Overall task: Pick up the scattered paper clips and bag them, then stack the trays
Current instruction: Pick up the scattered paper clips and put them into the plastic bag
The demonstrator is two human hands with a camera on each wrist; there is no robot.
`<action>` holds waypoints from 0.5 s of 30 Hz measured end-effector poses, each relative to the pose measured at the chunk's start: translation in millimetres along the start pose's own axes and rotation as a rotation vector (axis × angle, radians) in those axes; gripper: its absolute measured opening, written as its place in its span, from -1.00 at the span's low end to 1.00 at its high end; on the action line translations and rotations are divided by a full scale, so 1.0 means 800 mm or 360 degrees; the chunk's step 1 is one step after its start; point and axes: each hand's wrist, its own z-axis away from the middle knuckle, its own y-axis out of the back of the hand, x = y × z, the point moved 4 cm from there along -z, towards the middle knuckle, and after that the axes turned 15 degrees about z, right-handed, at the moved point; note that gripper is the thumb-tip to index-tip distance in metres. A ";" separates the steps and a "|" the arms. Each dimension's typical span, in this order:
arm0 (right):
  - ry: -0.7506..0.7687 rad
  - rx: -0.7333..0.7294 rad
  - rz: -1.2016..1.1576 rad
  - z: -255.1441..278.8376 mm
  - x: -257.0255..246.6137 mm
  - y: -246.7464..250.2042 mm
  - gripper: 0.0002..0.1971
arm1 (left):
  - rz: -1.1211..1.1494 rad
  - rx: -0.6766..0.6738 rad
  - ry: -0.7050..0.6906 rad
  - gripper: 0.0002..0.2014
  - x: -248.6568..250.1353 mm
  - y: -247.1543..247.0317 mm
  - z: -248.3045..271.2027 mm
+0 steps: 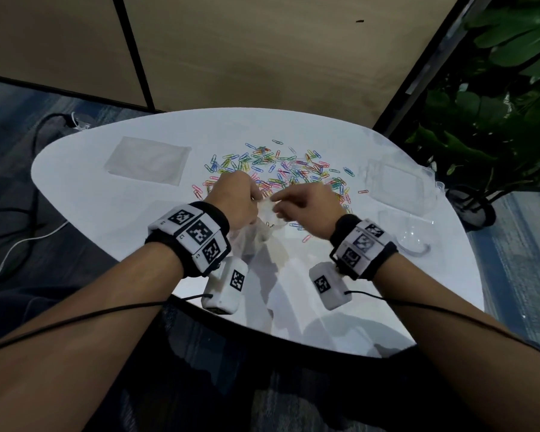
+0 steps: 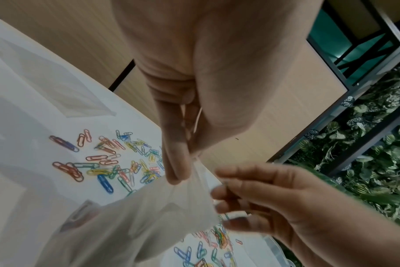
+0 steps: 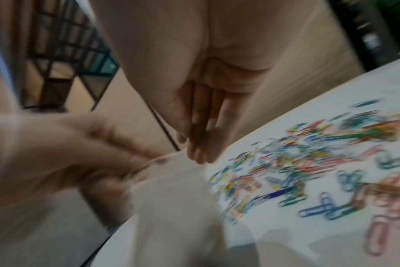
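Observation:
Many coloured paper clips (image 1: 278, 169) lie scattered over the middle of the white table (image 1: 106, 213). Just in front of them my left hand (image 1: 240, 198) pinches the rim of a clear plastic bag (image 1: 262, 235) between thumb and fingers (image 2: 176, 162), and the bag (image 2: 149, 216) hangs down to the tabletop. My right hand (image 1: 296, 204) meets it from the right, its fingertips (image 2: 219, 191) curled onto the opposite side of the bag's rim. The right wrist view is blurred and shows the right fingers (image 3: 201, 144) bunched at the bag's mouth (image 3: 171, 162). Two clear trays (image 1: 399, 185) (image 1: 412, 235) lie at the right.
A flat stack of clear bags (image 1: 148, 160) lies at the table's left. A few clips (image 1: 306, 238) lie loose near my right wrist. A potted plant (image 1: 496, 120) stands beyond the right edge, cables (image 1: 28, 238) run on the floor at left, and a wall panel (image 1: 262, 57) is behind.

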 end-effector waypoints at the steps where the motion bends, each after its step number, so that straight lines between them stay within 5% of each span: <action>1: -0.0121 0.0027 -0.0058 -0.005 0.019 0.010 -0.80 | -0.0005 0.0017 0.0004 -0.74 -0.001 0.006 0.001; 3: -0.0392 -0.0013 0.0269 -0.011 0.072 0.025 -0.71 | -0.0023 0.0018 -0.0003 -0.72 -0.005 0.013 0.002; 5: -0.0692 -0.0217 0.0785 -0.007 0.130 0.026 -0.33 | -0.0034 0.0013 -0.0015 -0.70 -0.008 0.018 0.004; 8: -0.0830 -0.0402 0.0959 0.002 0.175 -0.002 0.02 | -0.0055 0.0007 -0.0019 -0.72 -0.015 0.026 0.010; 15: -0.0569 -0.0060 0.0852 -0.034 0.150 -0.051 -0.32 | -0.0012 0.0019 -0.0034 -0.79 -0.032 0.048 0.023</action>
